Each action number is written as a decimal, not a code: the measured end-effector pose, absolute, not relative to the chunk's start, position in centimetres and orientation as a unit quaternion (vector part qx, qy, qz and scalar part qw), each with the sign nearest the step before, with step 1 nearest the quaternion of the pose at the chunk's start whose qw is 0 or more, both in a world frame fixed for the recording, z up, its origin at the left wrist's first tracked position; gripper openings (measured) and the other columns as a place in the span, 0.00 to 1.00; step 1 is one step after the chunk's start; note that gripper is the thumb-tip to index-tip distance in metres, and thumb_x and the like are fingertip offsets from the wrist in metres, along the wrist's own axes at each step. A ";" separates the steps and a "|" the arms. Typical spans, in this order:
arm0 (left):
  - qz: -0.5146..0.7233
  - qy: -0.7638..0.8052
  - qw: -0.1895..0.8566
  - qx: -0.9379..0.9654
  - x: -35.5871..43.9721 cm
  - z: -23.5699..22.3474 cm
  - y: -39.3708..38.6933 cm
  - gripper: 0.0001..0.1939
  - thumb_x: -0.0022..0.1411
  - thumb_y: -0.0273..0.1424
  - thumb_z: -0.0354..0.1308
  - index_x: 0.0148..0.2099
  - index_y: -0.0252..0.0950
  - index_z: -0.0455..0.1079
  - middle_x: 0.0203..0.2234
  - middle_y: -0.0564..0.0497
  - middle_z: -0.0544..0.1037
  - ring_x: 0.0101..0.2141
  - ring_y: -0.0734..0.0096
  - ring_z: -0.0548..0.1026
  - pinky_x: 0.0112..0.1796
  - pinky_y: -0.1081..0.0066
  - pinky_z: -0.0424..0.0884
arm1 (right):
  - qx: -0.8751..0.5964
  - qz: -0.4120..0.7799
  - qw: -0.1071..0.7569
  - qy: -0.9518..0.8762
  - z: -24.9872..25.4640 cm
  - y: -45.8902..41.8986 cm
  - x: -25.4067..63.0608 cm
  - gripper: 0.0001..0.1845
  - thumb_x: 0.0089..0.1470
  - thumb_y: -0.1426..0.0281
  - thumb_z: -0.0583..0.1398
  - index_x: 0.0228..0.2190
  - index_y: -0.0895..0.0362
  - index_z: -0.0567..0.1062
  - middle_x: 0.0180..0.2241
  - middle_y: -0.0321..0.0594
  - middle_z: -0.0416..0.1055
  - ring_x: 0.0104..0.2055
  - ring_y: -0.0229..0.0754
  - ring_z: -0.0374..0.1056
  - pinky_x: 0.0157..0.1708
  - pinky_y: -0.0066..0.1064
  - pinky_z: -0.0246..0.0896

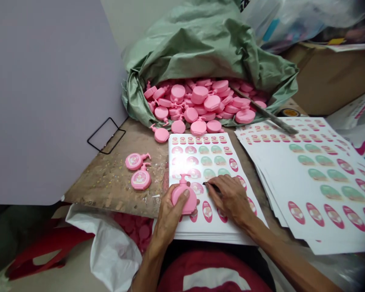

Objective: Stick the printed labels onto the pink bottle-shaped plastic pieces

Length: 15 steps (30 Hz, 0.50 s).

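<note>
Red cotton T-shirt (pixel 182 272) lowest in view; left hand (pixel 169 215) gripped pink plastic pump-bottle-shaped piece (pixel 184 198) against white label sheet (pixel 219 231); right hand (pixel 230 198) pinched thin black tool (pixel 209 184).

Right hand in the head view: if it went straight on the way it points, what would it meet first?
Probably the pink pump-bottle-shaped piece in the left hand, just beyond the tip of the dark pointed tool held in the right hand; depth is unclear from this view.

A flat pink plastic pump bottle (pixel 184 198) lies, pump pointing away, on a stack of white sticker sheets (pixel 205 158) printed with pink and green labels.
</note>
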<state>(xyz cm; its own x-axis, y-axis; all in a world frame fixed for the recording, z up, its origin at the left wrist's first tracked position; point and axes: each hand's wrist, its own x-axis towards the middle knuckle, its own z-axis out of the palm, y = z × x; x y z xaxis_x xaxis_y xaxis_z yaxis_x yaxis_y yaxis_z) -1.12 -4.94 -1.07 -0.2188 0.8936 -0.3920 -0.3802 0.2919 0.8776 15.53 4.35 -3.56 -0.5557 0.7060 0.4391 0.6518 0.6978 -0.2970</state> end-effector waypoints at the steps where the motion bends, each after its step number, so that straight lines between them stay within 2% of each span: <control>1: 0.545 0.557 0.582 0.232 -1.2 -1.0 -4.9 0.20 0.61 0.42 0.59 0.48 0.33 0.66 0.31 0.46 0.77 0.22 0.71 0.77 0.21 0.78 0.69 | -0.382 0.060 0.270 -0.882 -3.6 4.4 15.6 0.09 0.59 0.70 0.56 0.29 0.57 0.73 0.25 0.39 0.71 0.30 0.41 0.65 0.34 0.35 0.50; 4: 0.542 0.556 0.589 0.225 -1.2 -0.9 -4.8 0.21 0.60 0.42 0.60 0.49 0.33 0.66 0.37 0.44 0.77 0.30 0.62 0.80 0.21 0.77 0.70 | -0.377 0.085 0.258 -0.886 -3.5 4.7 15.7 0.09 0.59 0.69 0.56 0.29 0.56 0.73 0.25 0.39 0.71 0.30 0.41 0.65 0.34 0.34 0.50; 7: 0.537 0.553 0.597 0.224 -1.3 -0.8 -4.7 0.23 0.59 0.43 0.60 0.51 0.33 0.66 0.38 0.42 0.77 0.34 0.58 0.81 0.18 0.80 0.65 | -0.381 0.103 0.251 -0.884 -3.5 4.8 15.7 0.09 0.59 0.68 0.56 0.28 0.56 0.72 0.25 0.38 0.71 0.30 0.41 0.64 0.34 0.34 0.51; 12: 0.529 0.555 0.604 0.220 -1.6 -0.9 -4.6 0.24 0.57 0.43 0.61 0.51 0.35 0.68 0.41 0.42 0.79 0.34 0.58 0.81 0.19 0.79 0.66 | -0.401 0.101 0.262 -0.872 -3.5 4.7 15.3 0.10 0.56 0.63 0.60 0.28 0.56 0.71 0.25 0.39 0.73 0.29 0.42 0.64 0.34 0.35 0.52; 15: 0.529 0.551 0.604 0.227 -1.6 -0.9 -4.7 0.23 0.58 0.44 0.60 0.51 0.36 0.68 0.39 0.42 0.79 0.34 0.59 0.81 0.19 0.79 0.66 | -0.396 0.107 0.293 -0.863 -3.5 4.5 15.1 0.09 0.55 0.63 0.61 0.28 0.56 0.71 0.25 0.39 0.72 0.28 0.42 0.64 0.34 0.36 0.54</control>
